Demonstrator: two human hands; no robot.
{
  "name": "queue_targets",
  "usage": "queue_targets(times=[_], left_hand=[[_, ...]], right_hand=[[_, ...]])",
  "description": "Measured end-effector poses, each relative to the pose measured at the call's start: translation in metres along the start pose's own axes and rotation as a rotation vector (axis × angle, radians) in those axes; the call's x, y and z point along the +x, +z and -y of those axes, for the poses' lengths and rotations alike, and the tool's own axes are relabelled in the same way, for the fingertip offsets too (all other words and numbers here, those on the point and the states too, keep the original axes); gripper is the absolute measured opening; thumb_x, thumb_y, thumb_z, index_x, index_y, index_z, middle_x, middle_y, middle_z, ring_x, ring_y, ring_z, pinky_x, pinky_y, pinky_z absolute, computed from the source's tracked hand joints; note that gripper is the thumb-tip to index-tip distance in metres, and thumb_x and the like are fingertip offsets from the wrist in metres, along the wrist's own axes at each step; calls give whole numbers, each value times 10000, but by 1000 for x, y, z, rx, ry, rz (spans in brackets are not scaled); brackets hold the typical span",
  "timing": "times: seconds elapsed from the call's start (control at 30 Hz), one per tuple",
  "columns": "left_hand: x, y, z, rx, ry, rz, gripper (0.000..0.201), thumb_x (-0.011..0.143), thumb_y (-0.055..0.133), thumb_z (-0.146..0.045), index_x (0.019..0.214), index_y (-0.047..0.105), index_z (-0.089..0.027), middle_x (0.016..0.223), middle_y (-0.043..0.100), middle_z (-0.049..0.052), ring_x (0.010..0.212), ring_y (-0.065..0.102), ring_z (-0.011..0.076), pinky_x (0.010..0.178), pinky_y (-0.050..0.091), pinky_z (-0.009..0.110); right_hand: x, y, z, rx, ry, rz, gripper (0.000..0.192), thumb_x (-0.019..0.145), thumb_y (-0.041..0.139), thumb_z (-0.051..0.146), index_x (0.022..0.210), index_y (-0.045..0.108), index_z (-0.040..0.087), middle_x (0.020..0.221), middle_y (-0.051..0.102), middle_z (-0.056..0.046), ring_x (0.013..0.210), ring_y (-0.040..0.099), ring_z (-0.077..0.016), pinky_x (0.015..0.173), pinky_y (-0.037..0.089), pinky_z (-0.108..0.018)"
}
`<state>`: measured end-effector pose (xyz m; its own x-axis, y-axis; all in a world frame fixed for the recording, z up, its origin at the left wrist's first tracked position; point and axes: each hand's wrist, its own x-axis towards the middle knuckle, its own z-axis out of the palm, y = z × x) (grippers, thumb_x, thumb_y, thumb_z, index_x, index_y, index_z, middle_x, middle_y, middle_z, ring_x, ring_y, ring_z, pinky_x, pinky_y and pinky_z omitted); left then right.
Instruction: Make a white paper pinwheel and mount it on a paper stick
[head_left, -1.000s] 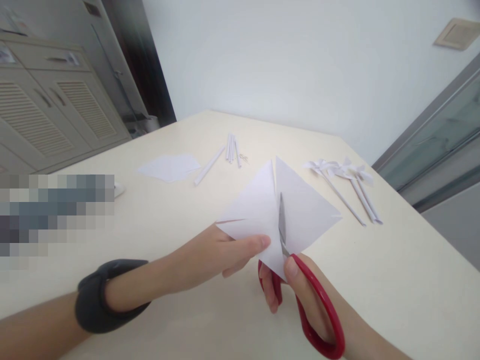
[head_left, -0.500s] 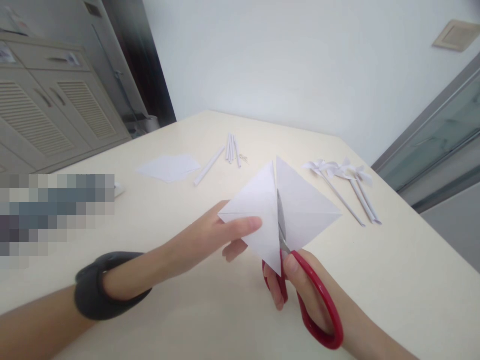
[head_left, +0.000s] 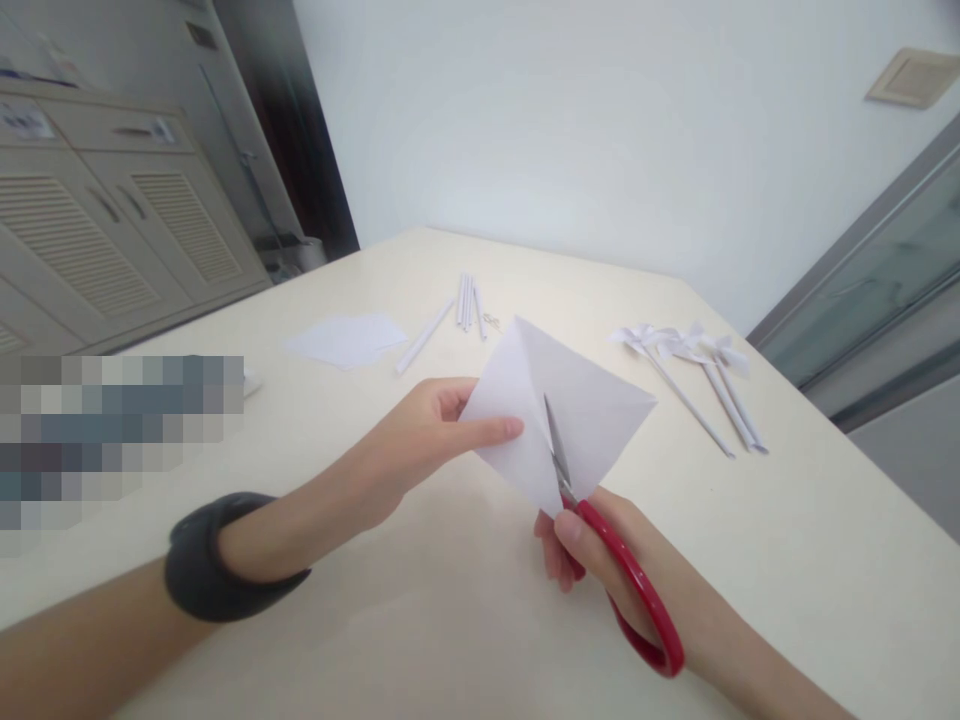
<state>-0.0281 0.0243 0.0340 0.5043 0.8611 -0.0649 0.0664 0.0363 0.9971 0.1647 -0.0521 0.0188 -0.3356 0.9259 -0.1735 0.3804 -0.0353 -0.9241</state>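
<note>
Red plastic loops of a pair of red-handled steel scissors (head_left: 600, 560) fill the right hand (head_left: 600, 555), thumb through one loop and fingers curled through the other, closed round the handles. The blades sit nearly closed and point up into the near corner of the white square paper sheet with diagonal creases (head_left: 570, 410).

A moment ago the sheet showed a slit running down from its far corner, with two flaps standing apart. Now the sheet has been turned and drawn nearer the left hand, that gap no longer shows, and the blades bite in from a different corner along a crease. I judge one diagonal cut to be finished and another just begun.

The left hand (head_left: 427, 440) pinches the sheet's left corner, thumb on top and fingers beneath, holding it up off the cream tabletop (head_left: 787, 560). A black band (head_left: 217, 560) wraps that wrist.

Farther off, I count one flat white sheet of paper (head_left: 345, 338) lying to the left. Beside it lies one single rolled white paper stick (head_left: 424, 348), and just beyond it a tight bundle of rolled white paper sticks (head_left: 466, 302), about four, though they lie too close together to be sure. A few small metal pins (head_left: 490, 321) lie just beside the bundle. To the right lie what look like three finished white paper pinwheels on sticks (head_left: 697, 375), overlapping. Grey louvred cabinets (head_left: 112, 240) stand beyond the table's left edge.
</note>
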Motion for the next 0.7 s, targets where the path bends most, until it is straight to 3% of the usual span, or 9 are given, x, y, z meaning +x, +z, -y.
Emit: queue_targets(times=[0.2,0.4,0.47,0.53,0.7], left_hand=[[6,-5,0,-161,89,-137,279,812,598,-253,1083,647,-205,1074,696,60,870,664,223,774,533,324],[10,-7,0,-213,43,-167,269,785,632,-305,1017,688,-181,1057,707,83,885,671,237,792,532,321],[9,-7,0,-223,47,-169,256,791,626,-311,1002,695,-184,1033,715,80,899,668,235,800,526,309],[8,-8,0,-235,58,-166,240,804,611,-308,996,697,-192,993,724,71,924,658,232,808,518,296],[9,-8,4,-249,41,-133,209,838,565,-297,971,692,-200,926,723,62,926,649,232,759,517,284]], right_hand=[[4,-4,-3,-11,50,10,206,908,440,362,772,472,210,736,557,11,653,511,-132,600,415,-255],[10,-24,-16,-547,89,-208,180,885,423,362,764,446,231,723,550,13,604,496,-152,549,391,-287],[12,-33,-21,-680,34,-265,51,856,450,277,862,487,243,887,563,-2,678,538,-159,590,412,-301],[14,-40,-27,-760,29,-284,88,839,443,220,892,509,243,978,547,-15,732,554,-166,613,424,-308],[18,-50,-40,-803,41,-273,159,803,441,143,898,542,220,988,538,-44,797,558,-183,670,446,-323]])
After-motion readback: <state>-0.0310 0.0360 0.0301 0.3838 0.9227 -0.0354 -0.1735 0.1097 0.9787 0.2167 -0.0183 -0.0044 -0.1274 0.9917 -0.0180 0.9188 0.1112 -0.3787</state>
